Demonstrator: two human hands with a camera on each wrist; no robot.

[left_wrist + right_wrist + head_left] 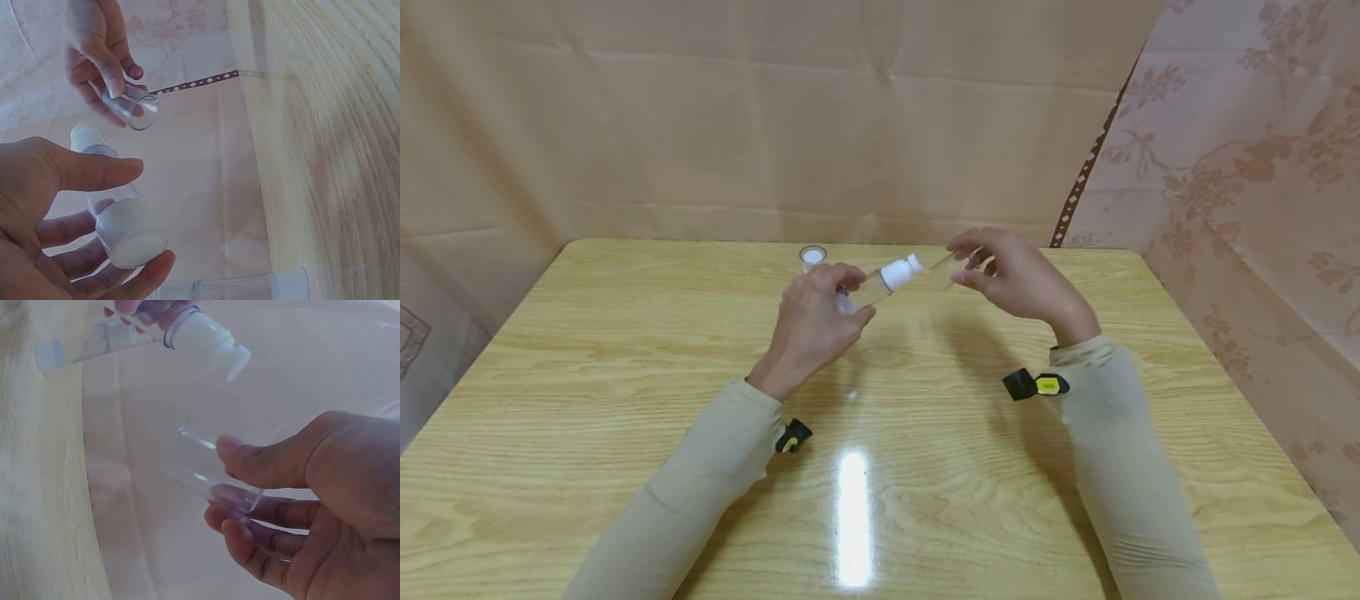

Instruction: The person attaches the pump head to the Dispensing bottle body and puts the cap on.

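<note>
My left hand (816, 312) holds a small clear pump bottle (871, 290) between thumb and fingers. The bottle is tilted, its white pump head (898, 272) pointing up and right, and its white base (132, 234) shows in the left wrist view. To the right, my right hand (1018, 271) pinches a clear, hollow cap (209, 462) between thumb and fingers. The cap's open end faces the pump head, with a small gap between them. Behind the left hand stands a second clear bottle (812, 257), partly hidden; its white end (50, 357) shows in the right wrist view.
Both hands are above a glossy wood-grain table (625, 375), toward its far edge. A beige cloth (820, 125) hangs right behind the table, and a flowered cloth (1262, 167) runs along the right side. A dark camera strap piece (1033, 384) sticks out from the right wrist.
</note>
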